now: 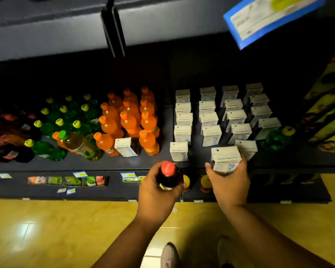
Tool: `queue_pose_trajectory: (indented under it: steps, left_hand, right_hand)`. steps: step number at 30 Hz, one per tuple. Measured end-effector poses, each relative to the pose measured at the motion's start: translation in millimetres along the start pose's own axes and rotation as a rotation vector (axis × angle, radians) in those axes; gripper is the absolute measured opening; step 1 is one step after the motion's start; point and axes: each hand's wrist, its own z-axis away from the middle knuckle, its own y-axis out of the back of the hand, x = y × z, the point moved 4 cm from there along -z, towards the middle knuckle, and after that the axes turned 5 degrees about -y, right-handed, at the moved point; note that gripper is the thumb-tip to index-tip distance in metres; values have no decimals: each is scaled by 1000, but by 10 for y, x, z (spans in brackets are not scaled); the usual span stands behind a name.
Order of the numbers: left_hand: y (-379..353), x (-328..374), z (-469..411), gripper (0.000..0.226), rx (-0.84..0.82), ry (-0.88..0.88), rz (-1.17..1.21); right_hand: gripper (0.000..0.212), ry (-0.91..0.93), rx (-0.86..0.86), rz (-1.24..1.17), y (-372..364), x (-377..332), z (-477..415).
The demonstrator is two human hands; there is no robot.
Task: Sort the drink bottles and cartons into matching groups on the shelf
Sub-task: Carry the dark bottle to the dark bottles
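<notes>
My left hand (155, 194) grips a dark bottle with a red cap (168, 175) just in front of the shelf edge (85, 167). My right hand (228, 184) holds a white carton (225, 157) at the front of the white carton rows (220, 117). Orange bottles (130, 117) stand left of the cartons, with a stray white carton (125, 147) among them. Green bottles (66, 120) sit further left, dark red-capped bottles (6, 136) at the far left. A yellowish bottle with a green cap (79, 144) lies tilted among them. One green bottle (278, 138) stands right of the cartons.
A lower shelf (66, 180) holds small packets and jars behind price tags. A blue price label (269, 18) hangs at the top right. Yellow packaged goods (325, 113) fill the right side. Yellow floor tiles (46, 229) and my shoes are below.
</notes>
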Motion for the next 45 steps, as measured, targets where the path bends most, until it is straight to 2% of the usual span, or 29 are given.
queue_pose_trajectory:
  steps: [5,13,29,35,37,42,45]
  left_hand:
    - [-81,-205,-41,49,-9,28,-22]
    - [-276,-417,-184,48,-5,48,-25]
    - [-396,-541,-307,52,14,58,-30]
    - [-350,-699,-282,45,-10,108,-32]
    - [-325,-730,-263,46,-5,121,-11]
    - [-192,-655,-184,44,6,153,19]
    - [-50,-499,-122,49,14,173,16]
  right_hand:
    - [71,-19,-35,-25,-394,243,-278]
    - [77,-8,-8,-29,-822,507,-653]
    - [81,1,5,-52,-1068,879,-821]
    - [106,-11,-18,-101,-1095,963,-841]
    - [110,-5,-31,-84,-1032,951,-766]
    - [101,13,-86,-21,-661,904,-47]
    - [99,38,-187,39,-330,754,378]
